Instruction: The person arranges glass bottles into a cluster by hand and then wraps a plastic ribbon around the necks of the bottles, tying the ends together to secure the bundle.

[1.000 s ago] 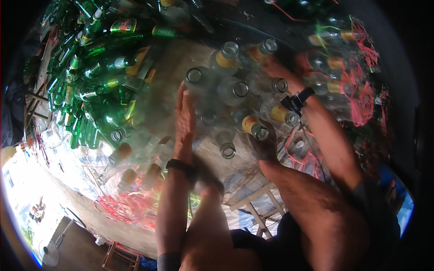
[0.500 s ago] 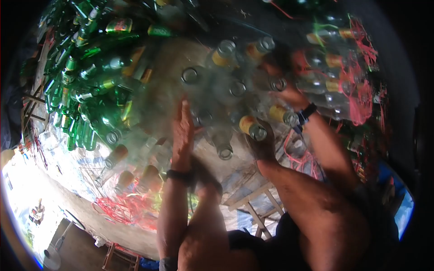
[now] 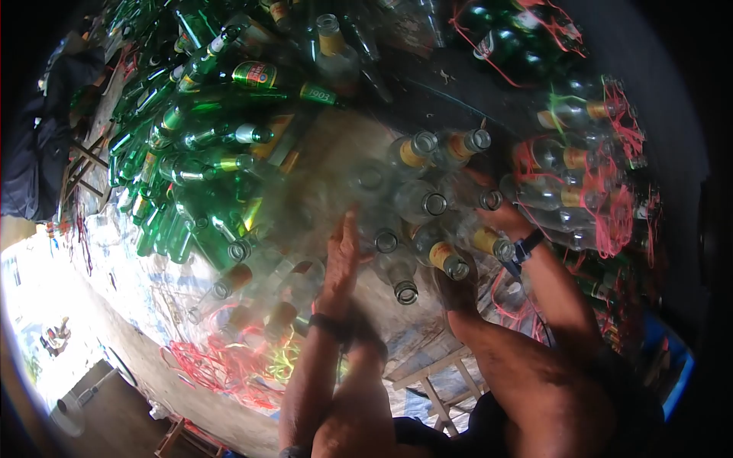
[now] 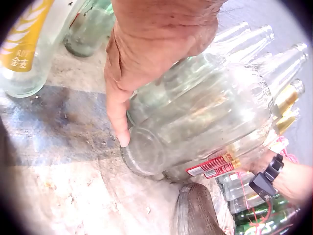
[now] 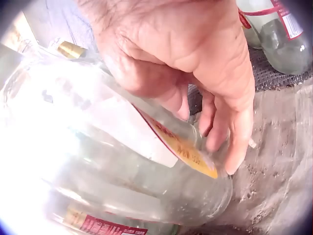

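Observation:
Between my two hands stands a cluster of several clear glass bottles (image 3: 418, 200), necks up, some with yellow labels. My left hand (image 3: 343, 263) lies along the cluster's left side, fingers extended. In the left wrist view, a fingertip touches the base edge of a clear bottle (image 4: 210, 112) with a red-and-white label. On the opposite side, my right hand (image 3: 505, 217) is partly hidden behind the bottles. The right wrist view shows its fingers (image 5: 239, 142) reaching down, slightly bent, against the lower side of a clear bottle (image 5: 112, 171) with a yellow-edged label.
Green bottles (image 3: 206, 164) lie heaped on the left. Clear bottles bundled in pink string (image 3: 611, 221) lie on the right. Loose pink string (image 3: 221, 366) and several clear bottles (image 3: 233, 281) lie at near left. A foot (image 3: 458, 290) stands close against the cluster.
The head view has shifted, so the scene sits lower and further right. My right hand has come nearer to me along the cluster's side. My left hand stays beside the bottles.

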Demonstrator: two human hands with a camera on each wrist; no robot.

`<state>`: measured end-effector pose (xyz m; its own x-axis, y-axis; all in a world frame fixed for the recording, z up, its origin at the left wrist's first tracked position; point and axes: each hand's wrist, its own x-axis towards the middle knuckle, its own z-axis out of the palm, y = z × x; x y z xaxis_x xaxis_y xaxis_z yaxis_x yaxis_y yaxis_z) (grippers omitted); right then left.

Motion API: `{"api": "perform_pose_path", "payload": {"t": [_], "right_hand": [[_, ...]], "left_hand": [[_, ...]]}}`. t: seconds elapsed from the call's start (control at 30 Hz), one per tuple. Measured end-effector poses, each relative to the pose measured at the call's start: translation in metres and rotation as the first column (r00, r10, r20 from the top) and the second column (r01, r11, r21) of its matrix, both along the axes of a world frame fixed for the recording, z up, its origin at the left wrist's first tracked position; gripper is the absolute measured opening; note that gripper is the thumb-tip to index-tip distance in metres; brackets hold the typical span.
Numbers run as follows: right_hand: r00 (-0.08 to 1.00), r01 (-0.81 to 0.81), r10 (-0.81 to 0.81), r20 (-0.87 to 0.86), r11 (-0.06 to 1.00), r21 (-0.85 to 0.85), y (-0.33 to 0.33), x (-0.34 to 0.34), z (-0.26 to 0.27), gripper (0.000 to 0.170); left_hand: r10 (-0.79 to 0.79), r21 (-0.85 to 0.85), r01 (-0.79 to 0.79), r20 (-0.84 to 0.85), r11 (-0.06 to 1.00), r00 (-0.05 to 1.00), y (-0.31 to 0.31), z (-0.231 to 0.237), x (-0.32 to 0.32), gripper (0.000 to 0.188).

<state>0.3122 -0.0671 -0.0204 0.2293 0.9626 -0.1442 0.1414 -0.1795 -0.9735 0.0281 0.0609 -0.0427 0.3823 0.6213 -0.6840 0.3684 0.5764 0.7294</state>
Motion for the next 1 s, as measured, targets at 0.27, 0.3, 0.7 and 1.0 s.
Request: {"api": "perform_pose_path", "payload": {"t": [0.27, 0.3, 0.7, 1.0], "right_hand": [[0.97, 0.225, -0.17, 0.173, 0.898, -0.379, 0.011, 0.052, 0.0, 0.029], [0.97, 0.223, -0.166, 0.177, 0.899, -0.377, 0.016, 0.056, 0.018, 0.029], [0.778, -0.072, 0.076, 0.623, 0.997, -0.031, 0.152, 0.037, 0.172, 0.036], [0.523, -0.352, 0.185, 0.832, 0.936, 0.013, 0.253, 0.006, 0.171, 0.055]], "left_hand": [[-0.042, 0.06, 0.037, 0.083, 0.997, 0.996, -0.002, 0.013, -0.003, 0.071], [-0.038, 0.061, 0.033, 0.087, 0.998, 0.995, -0.004, 0.014, -0.005, 0.071], [-0.017, 0.052, 0.009, 0.162, 0.999, 0.987, -0.02, -0.008, -0.033, 0.076], [0.023, -0.052, -0.016, 0.139, 0.999, 0.99, -0.029, -0.008, -0.035, 0.081]]}}
